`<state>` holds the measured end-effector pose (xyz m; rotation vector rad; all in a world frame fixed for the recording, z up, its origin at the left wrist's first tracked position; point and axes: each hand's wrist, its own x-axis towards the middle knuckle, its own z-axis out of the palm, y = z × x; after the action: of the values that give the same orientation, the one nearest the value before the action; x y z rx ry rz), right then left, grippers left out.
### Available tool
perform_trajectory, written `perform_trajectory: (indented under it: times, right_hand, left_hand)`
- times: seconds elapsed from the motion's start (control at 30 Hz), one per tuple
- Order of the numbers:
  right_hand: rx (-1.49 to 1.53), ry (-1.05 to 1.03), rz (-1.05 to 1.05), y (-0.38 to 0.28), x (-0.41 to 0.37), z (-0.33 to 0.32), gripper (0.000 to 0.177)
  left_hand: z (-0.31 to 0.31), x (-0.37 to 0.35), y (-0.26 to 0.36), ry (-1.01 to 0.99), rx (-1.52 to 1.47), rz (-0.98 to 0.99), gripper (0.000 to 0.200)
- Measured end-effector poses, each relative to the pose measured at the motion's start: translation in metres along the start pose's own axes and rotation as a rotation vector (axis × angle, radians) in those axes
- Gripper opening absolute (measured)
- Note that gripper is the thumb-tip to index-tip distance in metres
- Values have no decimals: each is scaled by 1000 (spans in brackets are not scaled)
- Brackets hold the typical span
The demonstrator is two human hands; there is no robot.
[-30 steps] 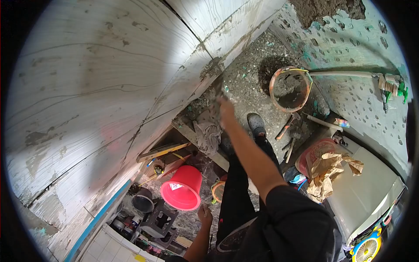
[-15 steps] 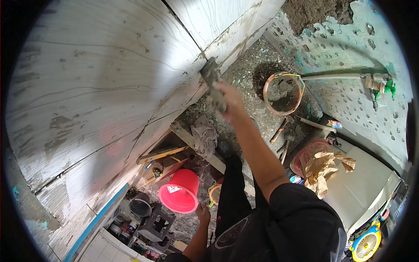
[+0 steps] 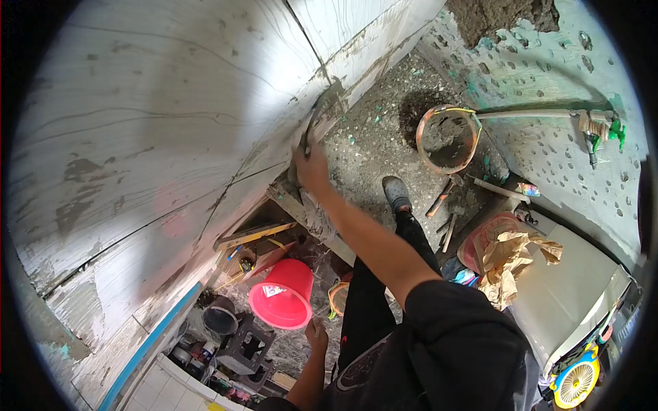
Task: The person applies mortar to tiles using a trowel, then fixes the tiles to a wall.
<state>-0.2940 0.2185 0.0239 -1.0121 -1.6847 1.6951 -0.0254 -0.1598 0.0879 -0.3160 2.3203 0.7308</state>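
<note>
Beside the wall (image 3: 178, 103), right hand (image 3: 312, 168) holds a trowel (image 3: 316, 118).

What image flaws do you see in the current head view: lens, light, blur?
Head view: fisheye lens, black corners, bowed edges; bright patches and a broad soft shadow on the tiled wall; the right hand and its trowel look smeared, probably by motion; the pink bucket looks sharper.

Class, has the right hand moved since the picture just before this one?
Yes: the right hand is now farther from the orange-rimmed bucket, nearer the white wall.
</note>
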Motion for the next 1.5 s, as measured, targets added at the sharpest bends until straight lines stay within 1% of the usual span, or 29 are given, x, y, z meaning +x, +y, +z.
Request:
perform_trajectory:
  times: [0.03,0.1,0.17,0.23,0.3,0.33,0.43,0.5,0.53,0.63,0.67,0.77,0.83,0.87,0.97,1.0,1.07,1.1,1.13,1.2,1.23,1.27,1.3,1.37,1.47,1.5]
  right_hand:
    - [-162,27,-126,-3,-19,1,49]
    - [311,-175,437,-36,-50,-36,46]
    - [175,-204,575,-10,-52,-68,42]
    - [130,-225,777,-47,-11,-110,41]
    - [225,-198,850,-11,36,-130,32]
    - [255,-209,836,2,61,-135,28]
    - [373,-294,845,25,116,-138,21]
    - [456,-341,885,25,123,-141,19]
    - [493,-359,906,11,128,-142,19]
    - [579,-399,950,-44,132,-149,19]
    - [600,-410,967,-64,129,-154,19]
    - [770,-534,915,-114,130,-167,20]
    - [909,-576,920,-147,127,-178,20]
    - [978,-595,922,-156,123,-184,20]
    - [907,-466,1011,-162,92,-205,18]
    - [897,-440,961,-153,83,-207,18]
    - [737,-446,1034,-121,84,-207,18]
    - [653,-452,1064,-110,90,-206,18]
    - [596,-509,1083,-105,97,-205,17]
    - [481,-624,1111,-100,120,-197,16]
    - [451,-646,1144,-103,134,-191,15]
    - [420,-660,1181,-105,147,-185,14]
    - [389,-673,1213,-106,164,-179,14]
    - [450,-895,1093,-76,209,-163,19]
    - [725,-687,1161,-109,223,-154,24]
    - [753,-693,1112,-117,228,-156,25]
  left_hand:
    - [1,1,-2,1,20,-7,37]
    - [-1,-2,-14,14,68,-35,37]
    - [0,2,-16,21,-6,-33,37]
    - [-2,4,-18,25,-36,-18,36]
    - [-1,7,-17,44,-32,7,35]
    - [3,10,-22,76,-9,-3,36]
    - [10,4,-5,95,7,-1,33]
    - [14,-3,2,124,77,16,33]
    - [19,-4,4,141,105,27,33]
    - [25,-7,9,108,4,-55,34]
    - [26,-10,16,103,16,-37,34]
    - [29,-15,34,110,26,4,35]
    - [35,-14,43,141,1,16,36]
    - [36,-16,52,121,58,-27,37]
    - [41,-20,77,112,50,-43,37]
    - [44,-19,75,129,25,-37,36]
    - [46,-18,69,142,-2,-11,36]
    - [46,-18,68,151,-21,5,36]
    - [41,-18,72,159,54,27,37]
    - [31,-22,80,192,-6,15,34]
    - [26,-24,87,204,-37,10,34]
    - [21,-27,94,191,-66,-35,34]
    - [21,-26,84,233,-27,-18,34]
    - [28,-23,57,320,52,16,34]
    - [30,-32,55,238,25,-11,37]
    - [33,-33,55,220,21,-23,39]
